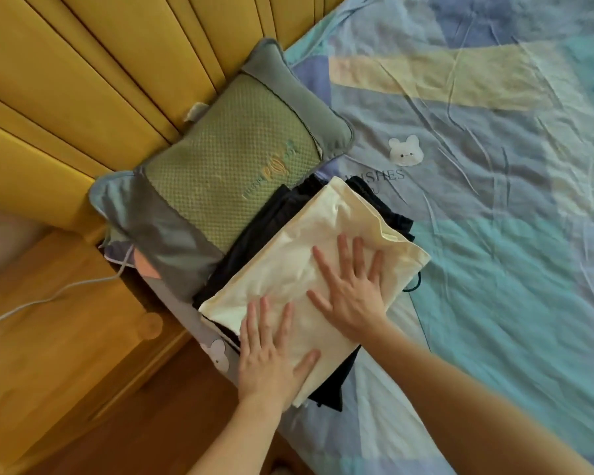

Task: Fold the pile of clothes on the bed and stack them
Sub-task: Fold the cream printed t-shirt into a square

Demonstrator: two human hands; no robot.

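Both forearms enter from the bottom of the frame. Left hand [270, 358] lies flat on the near-left corner of the folded cream garment [309, 269], fingers spread wide, gripping nothing. Right hand [352, 289] is flat on the garment's middle, fingers splayed too. Cream piece tops a stack of dark folded clothes [254, 231]; dark edges stick out on the upper-left side and at the near corner. Stack sits at the bed's [494, 234] left edge, touching a green-and-grey pillow [227, 166] that leans against the yellow headboard [83, 80]. Wide open sheet right of the stack. Wooden nightstand [66, 337] with a white cable [48, 298] lower left.
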